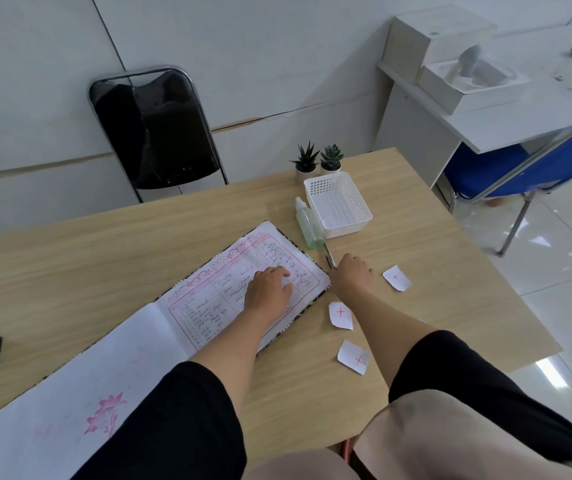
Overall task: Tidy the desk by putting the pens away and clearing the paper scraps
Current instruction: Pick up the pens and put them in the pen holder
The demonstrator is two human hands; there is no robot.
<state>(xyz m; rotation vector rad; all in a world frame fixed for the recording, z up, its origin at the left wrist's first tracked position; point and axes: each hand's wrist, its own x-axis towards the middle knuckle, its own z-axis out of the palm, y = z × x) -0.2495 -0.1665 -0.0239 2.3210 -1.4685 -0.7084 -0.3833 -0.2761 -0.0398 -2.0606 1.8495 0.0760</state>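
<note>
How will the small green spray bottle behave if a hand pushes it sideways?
The spray bottle stands upright, tall and narrow, so it would probably tip rather than slide. Its body looks round, so once down it may roll. It stands close beside the white basket, which might stop it on that side.

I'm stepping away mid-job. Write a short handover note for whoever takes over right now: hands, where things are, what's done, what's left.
Left hand: resting on the open notebook, over what may be a paper scrap; grip unclear.
Right hand: closing on a pen lying beside the notebook's right edge, near the spray bottle; hold not confirmed.
White basket: looks empty.
Three paper scraps marked with red crosses lie on the desk.
Done: nothing visibly put away.
Left: pen into the basket, probably; clear all scraps.
</note>
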